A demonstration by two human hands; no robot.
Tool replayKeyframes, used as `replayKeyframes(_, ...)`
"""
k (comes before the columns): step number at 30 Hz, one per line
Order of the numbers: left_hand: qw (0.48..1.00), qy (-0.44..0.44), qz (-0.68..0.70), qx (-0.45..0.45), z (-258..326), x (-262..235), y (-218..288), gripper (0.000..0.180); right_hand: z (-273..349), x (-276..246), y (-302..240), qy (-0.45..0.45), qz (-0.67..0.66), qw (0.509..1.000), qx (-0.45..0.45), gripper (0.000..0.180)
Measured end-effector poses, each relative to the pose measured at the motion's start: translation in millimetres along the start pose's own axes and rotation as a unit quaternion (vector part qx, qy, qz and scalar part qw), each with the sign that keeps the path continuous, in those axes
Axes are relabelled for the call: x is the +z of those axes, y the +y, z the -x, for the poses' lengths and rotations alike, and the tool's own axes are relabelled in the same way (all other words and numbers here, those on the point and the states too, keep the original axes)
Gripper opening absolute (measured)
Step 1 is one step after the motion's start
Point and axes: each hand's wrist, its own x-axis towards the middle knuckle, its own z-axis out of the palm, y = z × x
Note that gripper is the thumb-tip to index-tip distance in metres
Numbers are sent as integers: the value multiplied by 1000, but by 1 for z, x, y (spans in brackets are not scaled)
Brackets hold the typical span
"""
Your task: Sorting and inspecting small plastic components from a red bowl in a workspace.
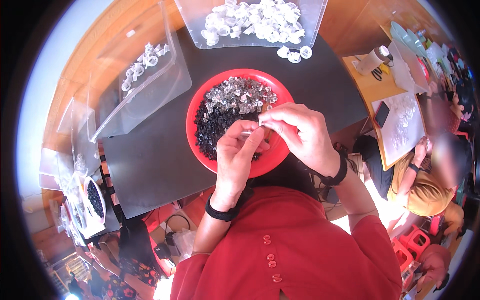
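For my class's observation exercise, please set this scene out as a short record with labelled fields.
Surface: black table
Container: red basin
Basin contents: clear pieces toward the far side, black pieces nearer
Left hand: above the basin, holding a small clear part
Right hand: fingertips pinched close to the left hand's; anything gripped is too small to identify
Far bin: many white parts
Outside far bin: three loose white parts
Left bin: fewer white parts
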Motion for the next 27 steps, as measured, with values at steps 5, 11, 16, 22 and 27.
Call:
replayKeyframes(5, 988, 41, -145, 29, -4, 2, 0, 10, 2, -9, 13, 4, 41, 997, 69, 7)
replayKeyframes(11, 886, 86, -434, 143, -3, 9, 7, 5, 15, -6, 20, -118, 245, 962, -2, 7)
replayKeyframes(16, 918, 75, -363, 139, -4, 10, 16, 6, 17, -1, 24, -153, 347, 925, -33, 7)
replayKeyframes(22, 962, 58, -253, 80, -8, -7, 6, 11, 9, -7, 15, -108, 189, 976, 4, 6)
replayKeyframes(27, 996, 12, -83, -16, -7, -8, 18, 14, -14, -17, 4, -93, 112, 988, -49, 12)
